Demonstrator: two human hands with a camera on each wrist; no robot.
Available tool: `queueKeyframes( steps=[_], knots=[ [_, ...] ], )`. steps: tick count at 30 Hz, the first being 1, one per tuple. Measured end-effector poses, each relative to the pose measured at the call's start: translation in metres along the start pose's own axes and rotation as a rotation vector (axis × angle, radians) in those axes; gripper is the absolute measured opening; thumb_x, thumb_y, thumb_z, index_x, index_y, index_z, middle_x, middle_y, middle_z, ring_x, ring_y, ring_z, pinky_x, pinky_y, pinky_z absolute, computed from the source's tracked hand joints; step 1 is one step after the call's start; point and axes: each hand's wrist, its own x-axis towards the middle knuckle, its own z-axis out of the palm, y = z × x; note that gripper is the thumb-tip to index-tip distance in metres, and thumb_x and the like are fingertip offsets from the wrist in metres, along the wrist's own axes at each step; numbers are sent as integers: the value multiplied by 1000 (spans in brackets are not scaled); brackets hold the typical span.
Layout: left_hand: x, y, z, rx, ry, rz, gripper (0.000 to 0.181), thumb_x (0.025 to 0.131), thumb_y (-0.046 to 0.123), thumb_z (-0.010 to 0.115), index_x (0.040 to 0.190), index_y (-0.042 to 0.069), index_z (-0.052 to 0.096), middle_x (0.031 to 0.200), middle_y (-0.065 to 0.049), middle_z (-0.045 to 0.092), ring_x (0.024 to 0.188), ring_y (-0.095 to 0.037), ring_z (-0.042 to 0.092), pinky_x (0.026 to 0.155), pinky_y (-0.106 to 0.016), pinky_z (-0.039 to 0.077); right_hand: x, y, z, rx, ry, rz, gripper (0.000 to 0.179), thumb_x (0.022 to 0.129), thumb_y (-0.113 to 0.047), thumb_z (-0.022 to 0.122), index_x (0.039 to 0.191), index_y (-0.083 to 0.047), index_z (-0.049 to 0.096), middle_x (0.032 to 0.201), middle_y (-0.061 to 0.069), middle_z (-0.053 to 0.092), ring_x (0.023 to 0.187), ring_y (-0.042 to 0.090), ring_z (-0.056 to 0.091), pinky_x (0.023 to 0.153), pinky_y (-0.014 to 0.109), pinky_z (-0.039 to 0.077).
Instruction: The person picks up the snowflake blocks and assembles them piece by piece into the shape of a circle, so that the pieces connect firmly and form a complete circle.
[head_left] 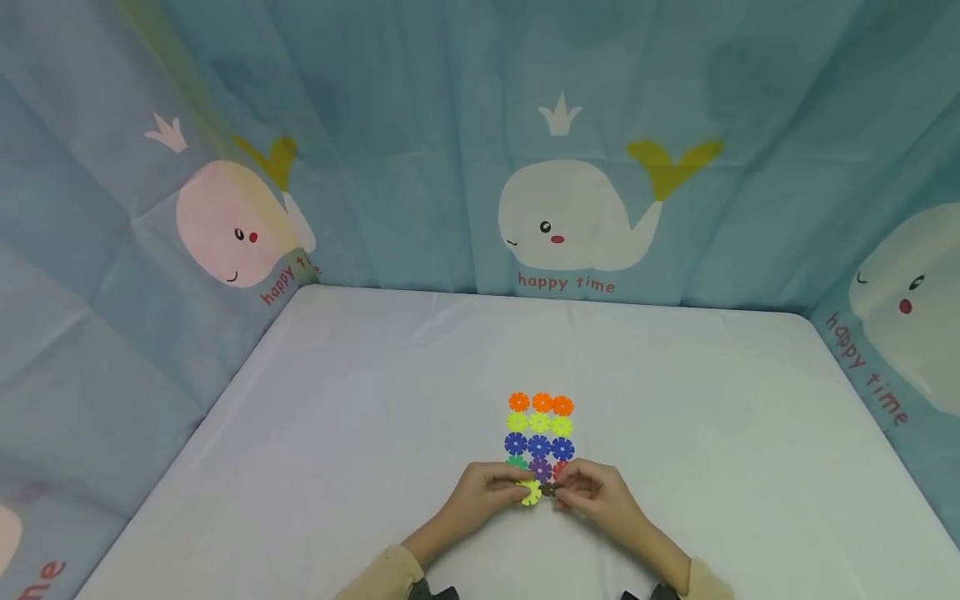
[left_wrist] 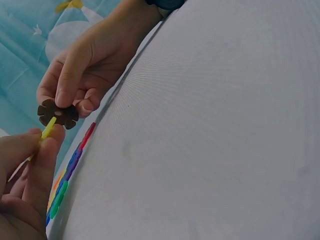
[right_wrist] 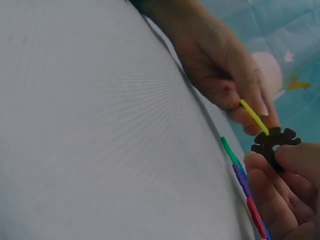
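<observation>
My left hand (head_left: 487, 492) pinches a yellow notched snowflake disc (head_left: 531, 493) between thumb and fingers. Opposite it, my right hand (head_left: 596, 493) pinches a dark brown disc (right_wrist: 272, 148) of the same notched kind. The two discs meet edge to edge at an angle, the yellow one's rim right at a notch of the brown one in both wrist views. They are held up above the white table. Just beyond the hands lie a green disc (head_left: 516, 461), a purple disc (head_left: 540, 470) and a red disc (head_left: 559, 469), the green and red partly hidden by my fingers.
Farther back on the white table (head_left: 375, 400) are rows of flat discs: blue discs (head_left: 538, 447), yellow discs (head_left: 539, 422) and orange discs (head_left: 542, 402). A teal curtain (head_left: 405, 167) printed with whales stands along the table's far and side edges.
</observation>
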Motion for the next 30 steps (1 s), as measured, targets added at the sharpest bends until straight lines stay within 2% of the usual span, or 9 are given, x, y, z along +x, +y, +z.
queueKeyframes(
  steps=[5,11,15,19,23,27,30],
  knots=[
    [3,0,-2,-88,17,-85,22,81,-1,63,99,-14,59,80,-16,63,66,-27,63,61,-35,50,7,1,0,-137,-10,-108,19,72,21,60,83,6,58,78,16,59,70,24,61,61,31,50],
    [5,6,2,-127,57,-142,16,79,-3,63,91,-11,57,71,-12,61,57,-19,60,57,-35,50,12,-1,-2,-262,5,-190,10,72,11,66,78,3,62,73,10,60,65,16,56,60,21,47],
    [5,5,1,-153,90,-166,13,77,-6,63,87,-11,56,67,-10,60,54,-17,59,55,-32,50,16,-3,2,-287,0,-224,13,69,14,67,77,4,63,71,10,60,61,17,55,58,20,46],
    [5,-5,-3,-202,132,-209,14,77,-6,63,87,-10,55,67,-8,59,52,-15,58,54,-29,49,21,-5,8,-320,13,-231,19,65,18,67,76,2,63,70,10,61,60,18,56,58,20,46],
    [2,-13,-7,-241,185,-283,16,76,-2,66,87,-7,56,67,-7,59,54,-14,57,54,-28,49,27,-6,16,-325,15,-269,24,63,21,67,74,0,61,68,9,60,58,17,55,56,19,46],
    [-7,-15,-11,-307,221,-344,18,75,-2,67,88,-7,55,67,-7,59,57,-15,58,53,-27,49,32,-8,23,-314,-40,-285,23,64,21,66,74,1,61,67,10,59,57,18,54,54,19,45],
    [-10,-18,-19,-325,208,-347,20,76,-3,65,91,-9,54,68,-6,59,58,-14,58,54,-26,49,40,-9,27,-337,-74,-263,20,65,20,66,74,2,62,68,10,60,56,17,52,54,16,43]
  ],
)
